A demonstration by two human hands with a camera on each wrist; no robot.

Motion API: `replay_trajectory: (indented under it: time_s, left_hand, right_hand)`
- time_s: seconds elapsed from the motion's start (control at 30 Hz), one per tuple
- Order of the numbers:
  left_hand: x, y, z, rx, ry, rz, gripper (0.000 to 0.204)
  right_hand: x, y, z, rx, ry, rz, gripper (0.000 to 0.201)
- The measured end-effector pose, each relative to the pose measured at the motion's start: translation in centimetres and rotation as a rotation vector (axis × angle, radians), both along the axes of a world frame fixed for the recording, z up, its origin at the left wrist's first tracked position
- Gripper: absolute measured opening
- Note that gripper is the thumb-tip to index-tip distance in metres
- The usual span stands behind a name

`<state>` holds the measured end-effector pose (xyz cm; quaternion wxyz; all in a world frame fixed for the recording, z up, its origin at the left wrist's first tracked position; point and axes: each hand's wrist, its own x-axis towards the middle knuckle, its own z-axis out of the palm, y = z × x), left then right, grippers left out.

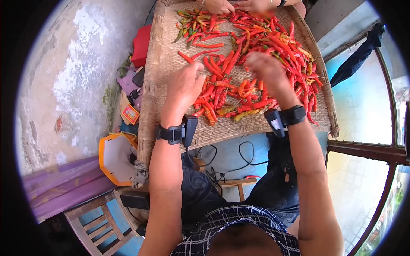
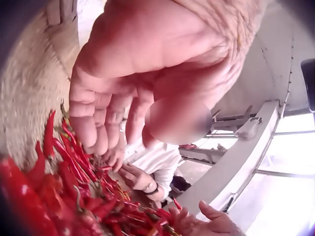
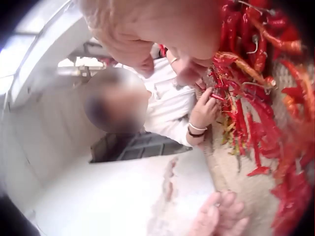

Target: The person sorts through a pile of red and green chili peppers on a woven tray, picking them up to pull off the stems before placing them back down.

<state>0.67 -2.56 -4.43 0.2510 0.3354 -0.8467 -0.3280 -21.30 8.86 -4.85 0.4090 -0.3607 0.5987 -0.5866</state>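
Observation:
Red, orange and greenish chili peppers (image 1: 252, 91) lie on a woven tray (image 1: 164, 47). My left hand (image 1: 185, 87) hovers at the left edge of the nearer peppers; its fingers (image 2: 101, 118) are loosely bent and hold nothing visible in the left wrist view. Over the right part of the pile is my right hand (image 1: 271, 77), blurred, its thumb apart from the fingers in the left wrist view. A bit of red shows by its fingertips; whether it touches them cannot be told.
Another person's hands (image 1: 218, 6) work at the tray's far edge, beside greenish peppers (image 1: 194, 25). A red box (image 1: 141, 46) stands left of the tray. Below are cables (image 1: 218, 170) and a wooden chair (image 1: 100, 226); a framed window (image 1: 363, 183) is at right.

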Motion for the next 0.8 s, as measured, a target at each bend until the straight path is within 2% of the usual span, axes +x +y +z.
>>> replay_trajectory:
  time_s: [0.07, 0.1, 0.17, 0.2, 0.3, 0.33, 0.4, 0.43, 0.5, 0.53, 0.6, 0.63, 0.73, 0.8]
  left_hand:
    - [0.5, 0.4, -0.4, -0.188, -0.310, -0.081, 0.027]
    - [0.3, 0.8, 0.8, -0.071, -0.493, -0.106, 0.027]
    - [0.3, 0.8, 0.6, -0.022, -0.477, -0.146, 0.029]
    - [0.2, 0.8, 0.5, 0.020, -0.455, -0.190, 0.030]
    - [-0.6, 0.9, -0.3, 0.093, -0.376, -0.227, 0.037]
    - [-0.7, 0.9, -0.4, 0.093, -0.379, -0.232, 0.037]
    - [-1.0, 1.1, -0.2, 0.272, -0.275, -0.239, 0.040]
    - [-1.1, 1.1, -0.7, 0.273, -0.275, -0.243, 0.040]
    - [-1.2, 1.0, -1.2, 0.311, 0.028, -0.178, 0.042]
    - [-1.2, 1.0, -1.4, 0.310, 0.029, -0.177, 0.042]
    - [-1.6, 1.5, -0.2, 0.532, 0.244, -0.221, 0.047]
    - [-1.7, 1.6, -0.1, 0.531, 0.244, -0.221, 0.047]
    - [-1.8, 1.5, 0.6, 0.512, 0.288, -0.232, 0.051]
    - [-1.6, 1.7, 1.9, 0.616, 0.218, -0.198, 0.055]
  right_hand:
    - [2.2, -0.3, -0.3, 0.214, 0.727, 0.338, 0.035]
    - [3.4, -0.3, -0.5, 0.214, 0.720, 0.341, 0.035]
    - [5.1, -0.1, -1.1, 0.286, 1.146, 0.325, 0.033]
    - [5.4, -0.2, -1.6, 0.287, 1.145, 0.324, 0.033]
    - [5.9, -0.8, -3.7, 0.011, 0.730, 0.275, 0.038]
    - [5.9, -1.0, -4.2, 0.013, 0.726, 0.270, 0.038]
    - [6.0, -1.2, -4.3, -0.015, 0.233, 0.233, 0.038]
    - [5.9, -1.2, -4.2, -0.014, 0.233, 0.229, 0.038]
    - [5.9, -1.4, -2.8, -0.106, 0.088, 0.193, 0.038]
    - [5.8, -1.4, -2.3, -0.106, 0.089, 0.194, 0.038]
    - [5.6, -1.3, -1.3, -0.163, 0.117, 0.174, 0.036]
    - [5.5, -1.1, -0.8, -0.176, 0.051, 0.177, 0.035]
    - [4.9, -0.6, 0.3, -0.184, 0.065, 0.203, 0.037]
    - [4.4, -0.5, 0.6, -0.186, 0.085, 0.181, 0.040]
